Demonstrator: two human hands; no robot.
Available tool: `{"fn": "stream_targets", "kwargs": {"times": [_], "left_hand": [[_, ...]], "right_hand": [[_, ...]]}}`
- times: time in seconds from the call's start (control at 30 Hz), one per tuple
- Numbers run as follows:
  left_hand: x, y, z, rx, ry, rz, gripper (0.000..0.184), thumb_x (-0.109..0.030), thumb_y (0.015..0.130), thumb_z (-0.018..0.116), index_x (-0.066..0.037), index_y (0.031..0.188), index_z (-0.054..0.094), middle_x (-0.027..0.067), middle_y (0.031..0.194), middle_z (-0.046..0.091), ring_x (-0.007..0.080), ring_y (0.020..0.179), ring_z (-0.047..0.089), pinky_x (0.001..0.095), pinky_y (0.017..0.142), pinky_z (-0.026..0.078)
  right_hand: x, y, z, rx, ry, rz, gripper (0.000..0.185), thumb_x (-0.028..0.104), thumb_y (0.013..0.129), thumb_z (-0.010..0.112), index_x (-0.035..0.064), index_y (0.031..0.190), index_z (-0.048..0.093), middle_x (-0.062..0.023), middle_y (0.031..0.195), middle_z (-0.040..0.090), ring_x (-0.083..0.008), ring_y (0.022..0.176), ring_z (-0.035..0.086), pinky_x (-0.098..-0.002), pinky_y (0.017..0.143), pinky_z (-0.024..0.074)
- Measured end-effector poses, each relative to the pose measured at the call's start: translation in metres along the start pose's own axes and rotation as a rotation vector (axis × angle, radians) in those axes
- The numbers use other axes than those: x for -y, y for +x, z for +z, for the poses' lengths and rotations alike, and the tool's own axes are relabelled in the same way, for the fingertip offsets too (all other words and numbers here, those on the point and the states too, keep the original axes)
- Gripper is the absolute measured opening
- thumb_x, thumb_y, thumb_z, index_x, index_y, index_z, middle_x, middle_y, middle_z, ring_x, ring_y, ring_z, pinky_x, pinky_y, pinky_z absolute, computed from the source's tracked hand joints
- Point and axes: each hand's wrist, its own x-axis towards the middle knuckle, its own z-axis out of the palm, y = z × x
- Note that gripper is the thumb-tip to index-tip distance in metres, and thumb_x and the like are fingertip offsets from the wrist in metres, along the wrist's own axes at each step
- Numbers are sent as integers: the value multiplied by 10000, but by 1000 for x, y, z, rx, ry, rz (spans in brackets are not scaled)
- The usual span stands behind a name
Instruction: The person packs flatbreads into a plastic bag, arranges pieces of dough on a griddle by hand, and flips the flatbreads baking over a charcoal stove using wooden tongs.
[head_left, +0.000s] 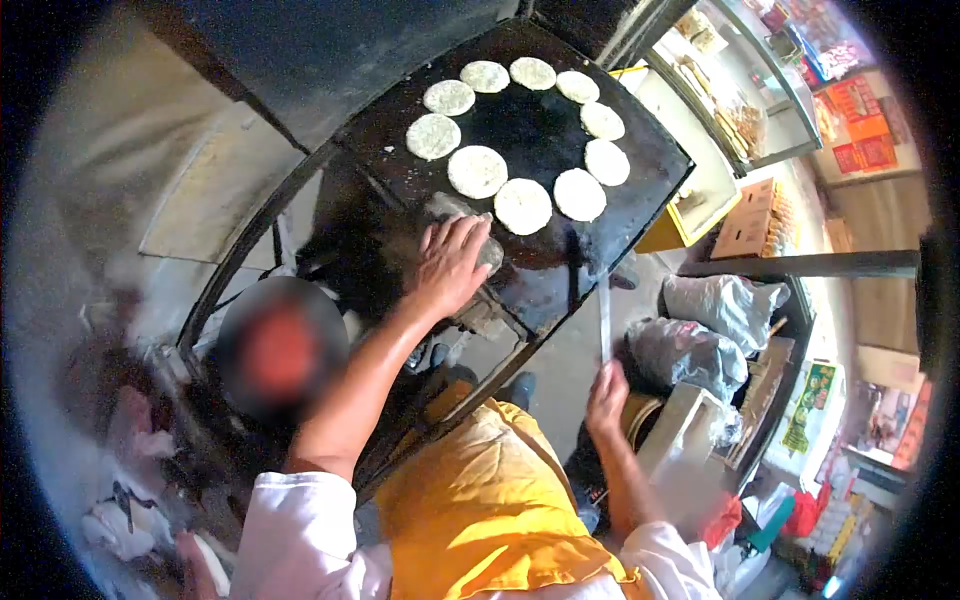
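Several round, pale flatbreads [523,206] lie in a ring on a dark griddle [525,130]. At the griddle's near left side, my left hand [452,268] reaches out with its fingers stretched forward, over a greyish rounded thing [490,256] that it partly hides. I cannot tell what that thing is or whether the hand presses on it. My right hand [605,396] is closed around the lower end of a long, flat metal spatula [604,315]. The spatula points up toward the griddle's right edge, and its far end is hard to make out there.
A yellow-sided tray [690,225] adjoins the griddle's right side, near a glass display case [745,80]. Filled plastic bags [690,352] and a pale box [690,430] stand to my right. A blurred round patch [280,345] covers something at left. My yellow apron [480,500] is close to the griddle frame.
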Motion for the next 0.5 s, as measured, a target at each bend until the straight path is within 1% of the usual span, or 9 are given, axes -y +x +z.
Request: {"fn": "stream_targets", "kwargs": {"times": [0.03, 0.07, 0.1, 0.17, 0.2, 0.3, 0.33, 0.43, 0.5], "left_hand": [[5, 11, 7, 0, 85, 55, 591, -247, 834, 709, -82, 1350, 473, 126, 1299, 522, 309, 1238, 472, 469, 1083, 311], [19, 17, 23, 17, 84, 70, 601, -288, 826, 708, -97, 1349, 483, 115, 1267, 541, 289, 1210, 490, 485, 1100, 266], [25, 25, 29, -16, 50, 82, 484, -289, 830, 697, -79, 1244, 557, 112, 1153, 582, 293, 1123, 529, 478, 1047, 317], [33, 36, 36, 59, 42, 73, 352, -309, 842, 675, -66, 1089, 612, 110, 1028, 594, 297, 1031, 555, 471, 978, 349], [37, 38, 43, -29, 49, 128, 296, -330, 849, 659, -67, 978, 622, 112, 967, 590, 301, 982, 563, 462, 923, 366], [37, 28, 37, -4, 60, 115, 194, -269, 849, 626, -82, 900, 613, 103, 925, 581, 287, 941, 566, 450, 918, 367], [39, 26, 37, -6, 55, 123, 194, -269, 849, 626, -82, 900, 613, 103, 925, 581, 287, 941, 566, 450, 918, 367], [34, 32, 40, -8, 52, 75, 127, -209, 832, 610, -84, 854, 598, 103, 899, 581, 284, 922, 571, 446, 904, 364], [34, 27, 33, 29, 107, 51, 110, -206, 826, 594, -113, 860, 642, 91, 926, 610, 258, 953, 575, 432, 911, 369]], "right_hand": [[-12, -26, 3, 45, 16, 86, 312, 277, 1035, 450, 13, 993, 610, 56, 639, 362, -65, 549, 358, -263, 486, 318], [0, -50, 5, 59, 132, 161, 321, 305, 1034, 452, 32, 1006, 618, 73, 633, 369, -43, 535, 348, -236, 473, 288], [12, -68, 3, 74, 249, 238, 330, 333, 1033, 455, 50, 1019, 626, 91, 627, 376, -22, 521, 338, -209, 460, 258], [1, -88, -1, 64, 301, 279, 340, 337, 1034, 452, 45, 1015, 626, 84, 619, 379, -27, 514, 343, -213, 455, 260], [-3, -91, -2, 68, 370, 296, 350, 340, 1035, 450, 39, 1011, 626, 78, 611, 382, -32, 507, 347, -216, 451, 263], [37, -88, 1, 49, 354, 344, 365, 349, 1037, 441, 36, 1018, 626, 73, 604, 378, -38, 496, 353, -220, 443, 269], [48, -86, 2, 84, 270, 240, 385, 369, 1035, 438, 31, 1028, 623, 71, 604, 379, -38, 489, 349, -215, 438, 274], [64, -84, 14, 112, 361, 234, 388, 371, 1034, 441, 29, 1046, 623, 75, 607, 376, -33, 490, 348, -209, 438, 275], [81, -84, 18, 181, 276, 121, 376, 349, 1033, 455, 10, 1086, 610, 84, 621, 354, -24, 510, 336, -202, 459, 272]]}}
